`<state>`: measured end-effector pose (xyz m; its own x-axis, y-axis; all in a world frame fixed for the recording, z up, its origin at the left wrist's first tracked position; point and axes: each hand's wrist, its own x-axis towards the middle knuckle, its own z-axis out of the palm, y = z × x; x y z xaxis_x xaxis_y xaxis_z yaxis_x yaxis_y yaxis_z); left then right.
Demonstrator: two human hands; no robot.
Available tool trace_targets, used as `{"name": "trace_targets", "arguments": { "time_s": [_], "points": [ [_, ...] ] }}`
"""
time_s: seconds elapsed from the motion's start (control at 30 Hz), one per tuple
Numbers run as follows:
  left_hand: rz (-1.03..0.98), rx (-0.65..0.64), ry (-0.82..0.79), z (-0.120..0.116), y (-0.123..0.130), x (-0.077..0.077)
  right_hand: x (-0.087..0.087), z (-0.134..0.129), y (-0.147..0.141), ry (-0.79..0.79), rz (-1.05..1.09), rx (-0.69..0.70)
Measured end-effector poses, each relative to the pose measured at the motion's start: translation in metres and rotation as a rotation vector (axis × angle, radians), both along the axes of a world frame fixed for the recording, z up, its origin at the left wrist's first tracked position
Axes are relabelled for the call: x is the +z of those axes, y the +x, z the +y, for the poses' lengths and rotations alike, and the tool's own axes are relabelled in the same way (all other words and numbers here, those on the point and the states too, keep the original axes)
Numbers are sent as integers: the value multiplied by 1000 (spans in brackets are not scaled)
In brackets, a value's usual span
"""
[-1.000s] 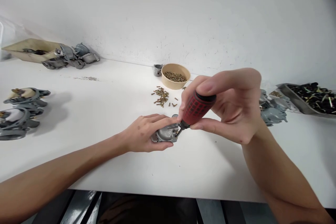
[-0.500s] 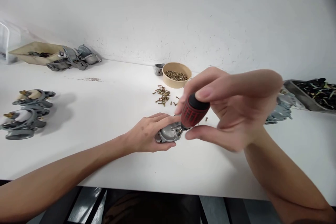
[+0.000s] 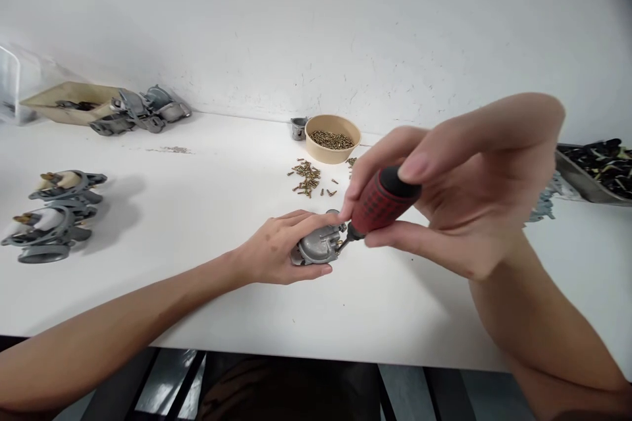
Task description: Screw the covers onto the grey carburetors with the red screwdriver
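Note:
My left hand (image 3: 284,247) is closed around a grey metal carburetor (image 3: 318,247), pressing it against the white table. In my right hand (image 3: 459,191) is a screwdriver (image 3: 378,205) with a red and black handle, gripped between thumb and fingers. Its shaft slants down to the right side of the carburetor, where the tip meets a small brass-coloured screw (image 3: 340,247). Beyond the hands lies a loose pile of brass-coloured screws (image 3: 307,176). Behind that pile stands a tan bowl (image 3: 332,156) filled with more screws.
Two grey carburetors (image 3: 49,223) with white and brass parts sit at the left. Further back are a beige tray (image 3: 69,93) and a heap of metal bodies (image 3: 143,108). A small metal part (image 3: 299,128) stands beside the bowl. At the right is a metal tray (image 3: 585,181) of black parts.
My right hand and the screwdriver have moved right, and the handle now leans further over, showing more of the shaft. My left hand still holds the carburetor in place.

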<state>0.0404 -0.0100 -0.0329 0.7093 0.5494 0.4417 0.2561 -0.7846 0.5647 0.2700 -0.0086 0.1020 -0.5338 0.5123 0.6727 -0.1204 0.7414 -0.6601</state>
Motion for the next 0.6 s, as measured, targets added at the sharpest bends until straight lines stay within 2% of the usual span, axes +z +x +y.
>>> {"name": "trace_targets", "arguments": {
  "time_s": [0.1,0.23,0.33,0.5,0.6],
  "points": [
    [-4,-19,-58,1,-1,1,1,3,-1,47,-13,9],
    [-22,-17,-84,-1,1,3,-1,4,-3,24,5,-62],
    [-40,-6,-137,-3,2,5,-2,5,-4,91,74,6],
    [-35,30,-202,-5,3,7,3,-2,0,0,-42,-6],
    [-41,22,-191,-5,3,7,5,-2,-1,79,4,-38]
  ]
}}
